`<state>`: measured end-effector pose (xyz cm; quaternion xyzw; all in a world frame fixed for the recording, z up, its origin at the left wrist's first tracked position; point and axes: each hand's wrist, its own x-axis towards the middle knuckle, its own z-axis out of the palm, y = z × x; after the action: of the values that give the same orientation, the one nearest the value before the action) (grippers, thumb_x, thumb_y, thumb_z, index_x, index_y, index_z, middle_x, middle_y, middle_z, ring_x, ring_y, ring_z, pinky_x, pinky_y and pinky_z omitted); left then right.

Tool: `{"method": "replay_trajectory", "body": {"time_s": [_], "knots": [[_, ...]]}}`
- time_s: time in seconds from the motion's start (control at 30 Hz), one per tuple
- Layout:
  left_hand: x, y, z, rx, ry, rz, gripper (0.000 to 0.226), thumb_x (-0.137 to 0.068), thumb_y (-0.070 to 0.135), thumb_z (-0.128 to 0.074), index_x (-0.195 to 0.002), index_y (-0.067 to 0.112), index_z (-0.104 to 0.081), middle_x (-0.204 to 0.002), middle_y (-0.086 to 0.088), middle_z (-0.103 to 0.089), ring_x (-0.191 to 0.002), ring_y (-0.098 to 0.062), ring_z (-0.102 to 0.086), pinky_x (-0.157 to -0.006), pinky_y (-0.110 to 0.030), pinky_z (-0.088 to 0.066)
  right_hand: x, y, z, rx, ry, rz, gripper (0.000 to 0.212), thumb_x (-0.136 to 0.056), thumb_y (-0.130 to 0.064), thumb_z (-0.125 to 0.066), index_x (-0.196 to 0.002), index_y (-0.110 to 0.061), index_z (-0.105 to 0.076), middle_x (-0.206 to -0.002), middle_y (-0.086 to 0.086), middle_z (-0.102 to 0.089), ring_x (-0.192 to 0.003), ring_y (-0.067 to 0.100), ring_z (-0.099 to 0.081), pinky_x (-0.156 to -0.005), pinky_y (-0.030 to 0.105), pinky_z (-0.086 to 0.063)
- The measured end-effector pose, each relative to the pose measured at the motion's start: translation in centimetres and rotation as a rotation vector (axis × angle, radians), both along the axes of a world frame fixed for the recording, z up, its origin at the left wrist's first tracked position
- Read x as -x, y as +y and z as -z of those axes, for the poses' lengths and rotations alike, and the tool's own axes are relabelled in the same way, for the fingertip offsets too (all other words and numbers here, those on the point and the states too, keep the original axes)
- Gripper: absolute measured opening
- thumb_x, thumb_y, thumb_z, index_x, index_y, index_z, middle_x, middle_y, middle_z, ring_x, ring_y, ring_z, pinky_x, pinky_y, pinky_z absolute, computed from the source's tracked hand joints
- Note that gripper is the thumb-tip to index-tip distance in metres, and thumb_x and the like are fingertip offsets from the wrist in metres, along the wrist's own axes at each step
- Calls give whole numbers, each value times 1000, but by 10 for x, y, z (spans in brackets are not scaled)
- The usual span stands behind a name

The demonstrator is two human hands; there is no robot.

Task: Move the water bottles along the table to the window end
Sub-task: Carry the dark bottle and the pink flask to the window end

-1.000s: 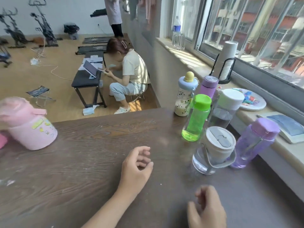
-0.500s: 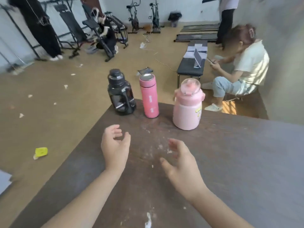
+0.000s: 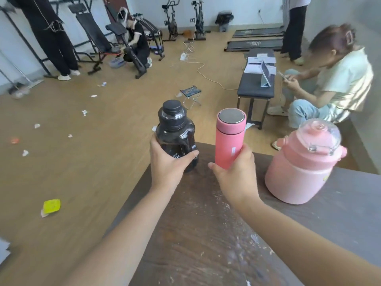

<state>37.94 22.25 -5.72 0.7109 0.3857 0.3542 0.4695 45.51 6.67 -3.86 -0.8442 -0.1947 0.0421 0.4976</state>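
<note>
Both hands have advanced from hovering to grasping: left hand (image 3: 168, 163) wraps the dark translucent plastic jug (image 3: 175, 132), right hand (image 3: 237, 172) the slim pink flask (image 3: 228, 137), while the squat pink lidded bottle (image 3: 301, 162), right of that hand, awaits transfer from this tabletop (image 3: 206, 234) end.

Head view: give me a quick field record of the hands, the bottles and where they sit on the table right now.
left hand: wrapped around black bottle
right hand: gripping pink flask
pink jug: untouched, upright, right of the flask
table: dark wood, whitish smears
bottle position: all three near the table's far edge
lids: on all three
</note>
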Motion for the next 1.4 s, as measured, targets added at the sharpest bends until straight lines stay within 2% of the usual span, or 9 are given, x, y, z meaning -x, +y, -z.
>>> {"method": "replay_trajectory", "body": {"time_s": [0.1,0.17,0.3,0.57,0.73,0.97,1.17,1.27,1.4], "knots": [[-6,1,9,-40,-36,-31,122,-57,38,-105,-159,26,-38,-153,10,-58,-137,-12,-60,-111,-32,-48,-7,5,7,-1,-12,73,56,-80,-25,-84,-121,-11,-49,-109,5,-60,-103,29,-59,-82,40,-51],[-7,3,13,-48,-36,-52,118,-56,39,-104,-155,28,-41,-148,13,-60,-131,-10,-62,-106,-29,-47,-9,4,12,10,-37,86,50,-81,-29,-82,-115,-15,-50,-106,2,-63,-96,25,-61,-78,39,-51],[-8,2,11,-56,-37,-107,112,-53,40,-105,-149,29,-48,-134,19,-63,-119,-6,-63,-99,-21,-47,-13,1,7,66,-81,70,47,-79,-32,-82,-109,-17,-49,-101,2,-63,-90,27,-62,-73,38,-51],[43,-49,6,-96,-32,-142,105,-50,49,-104,-142,35,-55,-136,18,-71,-125,-8,-70,-111,-40,-57,26,-55,2,98,-87,-52,48,-77,-34,-81,-110,-20,-49,-101,-2,-63,-89,20,-60,-70,31,-45],[88,-111,6,-147,-54,-67,109,-48,54,-104,-144,41,-55,-139,23,-71,-126,10,-67,-109,-30,-56,63,-118,-3,67,-24,-100,48,-72,-37,-79,-105,-32,-44,-99,-8,-63,-87,17,-60,-70,31,-47],[99,-238,0,-94,-88,113,111,-38,79,-97,-137,60,-51,-136,25,-74,-125,1,-73,-108,-45,-60,95,-269,-12,40,-1,-11,51,-66,-46,-77,-104,-44,-44,-96,-22,-62,-87,2,-62,-69,26,-52],[58,-358,3,-76,-141,311,105,-42,64,-104,-135,57,-55,-133,18,-76,-124,-7,-75,-107,-52,-61,93,-417,-16,-15,46,196,49,-64,-46,-81,-104,-44,-52,-101,-26,-67,-92,-7,-63,-67,16,-50],[37,-424,0,-77,-192,442,103,-46,53,-105,-137,53,-57,-134,15,-76,-125,-8,-74,-108,-47,-60,93,-489,-20,4,25,311,52,-63,-38,-86,-103,-43,-53,-104,-31,-65,-89,-7,-65,-62,12,-48],[20,-514,-6,-52,-220,648,100,-49,48,-103,-138,42,-60,-131,13,-77,-121,-10,-75,-101,-26,-59,98,-581,-23,21,20,474,52,-60,-34,-87,-100,-42,-54,-102,-33,-67,-86,-4,-66,-64,15,-48]]}}
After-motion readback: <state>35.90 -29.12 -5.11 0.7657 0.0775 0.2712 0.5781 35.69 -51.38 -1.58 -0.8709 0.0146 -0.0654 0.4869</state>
